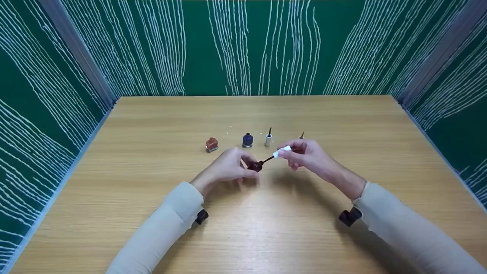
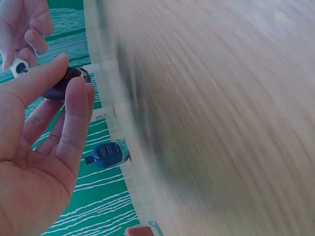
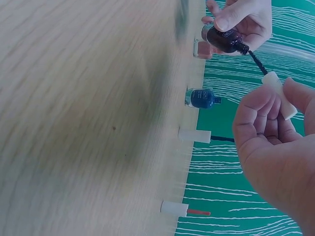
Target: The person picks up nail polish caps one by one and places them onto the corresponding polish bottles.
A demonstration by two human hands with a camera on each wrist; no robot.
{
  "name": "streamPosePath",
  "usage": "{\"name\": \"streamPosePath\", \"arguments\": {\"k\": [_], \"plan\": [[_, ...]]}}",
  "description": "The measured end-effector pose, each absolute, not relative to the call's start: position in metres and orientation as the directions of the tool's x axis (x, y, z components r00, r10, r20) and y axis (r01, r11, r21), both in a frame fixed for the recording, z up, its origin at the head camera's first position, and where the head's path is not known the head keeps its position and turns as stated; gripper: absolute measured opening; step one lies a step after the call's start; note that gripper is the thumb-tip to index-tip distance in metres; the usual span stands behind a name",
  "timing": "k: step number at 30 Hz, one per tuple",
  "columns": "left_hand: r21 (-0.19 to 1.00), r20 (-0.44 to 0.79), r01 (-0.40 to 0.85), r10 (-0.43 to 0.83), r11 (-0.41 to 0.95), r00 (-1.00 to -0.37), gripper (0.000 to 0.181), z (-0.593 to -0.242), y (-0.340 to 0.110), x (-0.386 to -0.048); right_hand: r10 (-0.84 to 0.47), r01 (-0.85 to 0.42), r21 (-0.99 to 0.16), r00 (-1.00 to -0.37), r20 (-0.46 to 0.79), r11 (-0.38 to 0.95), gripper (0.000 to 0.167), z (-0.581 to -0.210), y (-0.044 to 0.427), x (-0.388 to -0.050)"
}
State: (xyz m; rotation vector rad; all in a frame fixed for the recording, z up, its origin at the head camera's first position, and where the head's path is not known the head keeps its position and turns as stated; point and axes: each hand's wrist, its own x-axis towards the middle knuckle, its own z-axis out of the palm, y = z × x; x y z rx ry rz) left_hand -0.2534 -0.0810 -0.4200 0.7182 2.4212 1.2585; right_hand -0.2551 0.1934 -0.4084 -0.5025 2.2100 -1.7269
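My left hand pinches a dark red nail polish bottle, tilted with its uncapped neck toward the right. Between the thumb and fingers of my right hand is a white brush cap. Its dark brush reaches to the bottle's mouth; whether the tip is just inside cannot be made out. Beyond the hands an open blue nail polish bottle stands upright. Right of it a white cap stands on its top, dark brush pointing up.
An open orange-red nail polish bottle stands at the left. Behind my right hand another white cap stands with its orange brush up. Small white specks lie near the bottles on the wooden table. Green white-striped walls enclose the table.
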Motion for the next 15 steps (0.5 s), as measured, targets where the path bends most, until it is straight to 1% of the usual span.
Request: {"name": "streamPosePath", "arguments": {"k": [15], "plan": [[0.827,-0.054,0.277,0.559,0.489,-0.827,0.024,-0.4220,-0.0816,-0.2539,-0.453,-0.097,-0.970,-0.891,-0.015,0.222,0.035,-0.4081,0.1914,-0.2549]]}}
